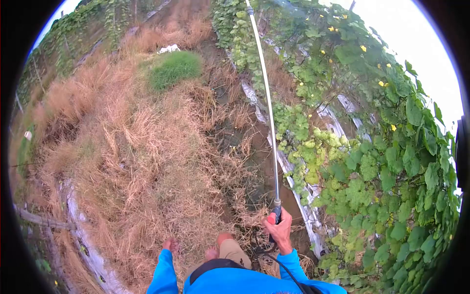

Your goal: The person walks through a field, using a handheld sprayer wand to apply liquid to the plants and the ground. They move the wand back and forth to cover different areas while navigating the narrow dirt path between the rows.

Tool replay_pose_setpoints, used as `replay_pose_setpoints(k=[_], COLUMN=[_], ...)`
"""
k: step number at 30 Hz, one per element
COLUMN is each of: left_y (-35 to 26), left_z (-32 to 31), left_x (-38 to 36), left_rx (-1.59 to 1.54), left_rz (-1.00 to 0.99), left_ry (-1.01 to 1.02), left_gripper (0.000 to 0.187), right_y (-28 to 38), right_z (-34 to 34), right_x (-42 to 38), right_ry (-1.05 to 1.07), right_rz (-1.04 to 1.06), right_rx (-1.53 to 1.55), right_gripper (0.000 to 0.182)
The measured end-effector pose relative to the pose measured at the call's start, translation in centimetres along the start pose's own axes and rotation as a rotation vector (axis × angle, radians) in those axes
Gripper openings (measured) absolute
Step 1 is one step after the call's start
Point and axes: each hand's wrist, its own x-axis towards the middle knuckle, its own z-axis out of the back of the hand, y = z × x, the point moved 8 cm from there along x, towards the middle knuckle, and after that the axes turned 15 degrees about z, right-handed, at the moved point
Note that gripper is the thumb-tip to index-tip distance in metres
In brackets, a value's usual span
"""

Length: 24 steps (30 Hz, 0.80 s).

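My right hand [278, 229] is wrapped round the dark handle [277, 214] of a spray wand, with a red part showing by the thumb. From there the long metal tube [267, 93] of the spray wand reaches forward and up to its tip at the top edge, beside the leafy vines. A black hose [284, 267] runs from the handle back past my blue sleeve. My left hand [170, 244] hangs low at my side over dry grass, apart from the wand; its fingers are too small and foreshortened to read.
Climbing vines [387, 161] with yellow flowers form a wall on the right. Silvery plastic sheeting [308, 215] edges their bed. Dry grass [147, 157] covers the path, with a green tuft [175, 70] ahead. More sheeting [83, 235] and a wooden pole [44, 220] lie at left.
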Motion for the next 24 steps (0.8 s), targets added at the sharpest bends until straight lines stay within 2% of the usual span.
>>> replay_pose_setpoints(k=[2, 4, 6, 8, 10, 11, 15, 17, 21, 23, 24], left_y=[-0.4, -2.1, -4.4, -7.0, -10.6, -12.1, -18.3, -22.1, -29.8, -33.0, -33.7], left_z=[0.7, 0.4, -1.1, -2.3, -3.6, -4.0, -2.6, -0.8, 2.1, 2.1, 2.1], left_x=[2.0, 2.5, 2.9, 3.1, 1.5, 0.9, 1.8, 0.3, -3.8, -5.0, -5.3], left_rx=[-0.072, -0.071, -0.066, -0.072, -0.098, 0.005, 0.059, 0.149, 0.083, -0.069, -0.077], left_rz=[0.054, 0.053, 0.069, 0.029, -0.029, 0.020, -0.055, -0.015, 0.058, -0.026, -0.010], left_ry=[0.039, -0.016, 0.045, 0.056, 0.028, 0.042, 0.056, -0.102, -0.194, -0.051, -0.050], left_gripper=[0.027, 0.029, 0.031, 0.032, 0.034, 0.036, 0.037, 0.037, 0.027, 0.029, 0.029], right_y=[0.4, 0.5, 3.5, 5.1, 6.6, 7.5, 6.7, 6.3, 5.5, 4.8, 4.2], right_z=[-2.3, -4.7, -6.7, -8.0, -8.8, -9.1, -10.8, -11.3, -12.3, -13.0, -13.8], right_x=[3.0, 6.5, 11.1, 15.3, 19.8, 21.7, 29.6, 32.9, 38.1, 39.6, 40.0], right_ry=[0.040, 0.071, 0.082, 0.073, 0.024, -0.004, 0.051, 0.032, 0.001, -0.031, -0.013], right_rz=[0.066, 0.116, 0.247, 0.294, 0.453, 0.493, 0.478, 0.469, 0.479, 0.490, 0.486], right_rx=[0.161, 0.173, 0.179, 0.186, 0.007, -0.065, -0.097, -0.099, -0.177, -0.212, -0.216], right_gripper=[0.030, 0.032, 0.036, 0.036, 0.032, 0.029, 0.028, 0.029, 0.032, 0.032, 0.032])
